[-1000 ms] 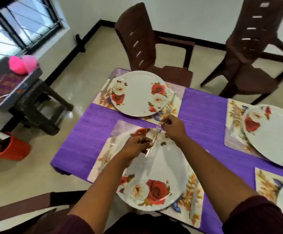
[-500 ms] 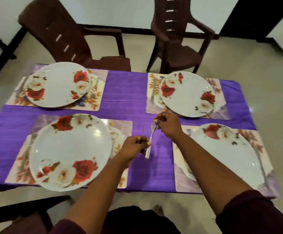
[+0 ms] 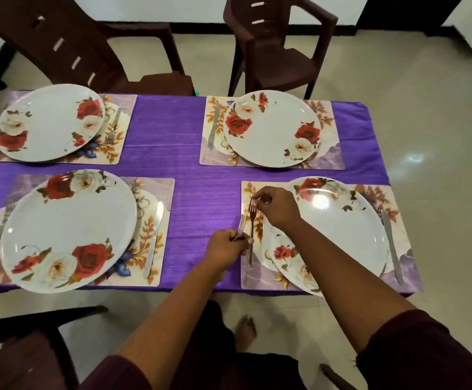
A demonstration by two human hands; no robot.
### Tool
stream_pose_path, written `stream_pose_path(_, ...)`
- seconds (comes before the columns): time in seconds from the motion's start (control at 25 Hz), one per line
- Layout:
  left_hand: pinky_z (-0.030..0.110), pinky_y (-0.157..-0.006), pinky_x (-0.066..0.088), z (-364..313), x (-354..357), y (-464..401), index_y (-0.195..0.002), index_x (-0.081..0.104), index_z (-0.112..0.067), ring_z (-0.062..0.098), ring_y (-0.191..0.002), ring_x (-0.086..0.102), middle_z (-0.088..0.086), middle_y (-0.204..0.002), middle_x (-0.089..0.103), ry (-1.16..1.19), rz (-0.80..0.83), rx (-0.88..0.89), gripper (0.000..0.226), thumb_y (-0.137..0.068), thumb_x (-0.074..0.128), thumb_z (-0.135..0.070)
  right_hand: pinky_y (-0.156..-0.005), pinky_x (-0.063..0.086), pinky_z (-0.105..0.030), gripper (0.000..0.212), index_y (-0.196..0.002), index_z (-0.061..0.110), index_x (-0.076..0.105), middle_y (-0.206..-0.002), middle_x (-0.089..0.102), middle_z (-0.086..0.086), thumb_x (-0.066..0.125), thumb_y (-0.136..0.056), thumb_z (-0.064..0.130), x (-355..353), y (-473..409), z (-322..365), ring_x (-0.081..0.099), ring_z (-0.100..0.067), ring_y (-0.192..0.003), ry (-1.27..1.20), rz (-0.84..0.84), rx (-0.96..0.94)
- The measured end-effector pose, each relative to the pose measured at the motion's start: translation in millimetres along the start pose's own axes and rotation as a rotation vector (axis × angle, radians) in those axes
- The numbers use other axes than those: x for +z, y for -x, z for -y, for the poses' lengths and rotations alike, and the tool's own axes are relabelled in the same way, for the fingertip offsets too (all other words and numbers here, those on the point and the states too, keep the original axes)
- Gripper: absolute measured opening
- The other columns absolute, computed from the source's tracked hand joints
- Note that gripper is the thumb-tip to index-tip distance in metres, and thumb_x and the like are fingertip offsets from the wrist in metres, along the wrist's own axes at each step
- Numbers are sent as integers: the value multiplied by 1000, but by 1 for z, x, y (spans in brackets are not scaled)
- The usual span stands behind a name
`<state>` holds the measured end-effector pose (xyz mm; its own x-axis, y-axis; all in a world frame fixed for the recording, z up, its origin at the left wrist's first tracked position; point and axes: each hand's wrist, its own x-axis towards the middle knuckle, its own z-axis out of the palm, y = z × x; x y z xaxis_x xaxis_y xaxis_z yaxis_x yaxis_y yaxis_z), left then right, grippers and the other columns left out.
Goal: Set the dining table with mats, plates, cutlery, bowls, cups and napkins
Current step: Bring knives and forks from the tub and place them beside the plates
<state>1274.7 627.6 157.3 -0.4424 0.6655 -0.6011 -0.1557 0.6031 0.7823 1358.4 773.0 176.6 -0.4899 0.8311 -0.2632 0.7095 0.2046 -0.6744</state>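
Four rose-patterned plates lie on floral mats on the purple table point(image 3: 201, 198). My right hand point(image 3: 278, 208) pinches the tine end of a steel fork point(image 3: 251, 237) lying along the left side of the near right mat point(image 3: 253, 280), beside its plate point(image 3: 338, 235). Just left of it, my left hand point(image 3: 225, 247) grips a second fork point(image 3: 241, 227), tines pointing away from me. A knife point(image 3: 391, 249) lies right of that plate. The near left plate point(image 3: 68, 229) has a knife point(image 3: 153, 240) to its right and a fork point(image 3: 5, 218) to its left.
The far right plate point(image 3: 272, 128) has a knife point(image 3: 213, 126) on its left. The far left plate point(image 3: 50, 122) has a fork point(image 3: 113, 126) on its right. Two brown plastic chairs point(image 3: 274, 49) stand behind the table; a third chair's arm point(image 3: 32, 322) is at near left.
The view swung right from the left settings to the whole table. Both hands moved right with the forks, and my right hand's fork came down onto the near right mat.
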Motion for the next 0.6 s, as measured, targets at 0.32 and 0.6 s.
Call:
stream_pose_path(0.32,33,-66,57,-3,21,-24,-86,72,-4,14,-63,63,13,-83,72,-134,11,-57,7,-84,74,-11,-91,34,-38,15,-100,28,73,-108,69,1,65,-88,24,11,-25,-12,54,-24,-107,331,-11,37)
stream_pose_path(0.6,29,-58,38,-7,30,-39,-65,56,-14,20,-62,51,3,-67,57,-463,6,-79,28,-82,75,-26,-95,33,-40,24,-111,27,71,-121,65,2,68,-88,32,1,-28,-14,48,-22,-114,501,15,-40)
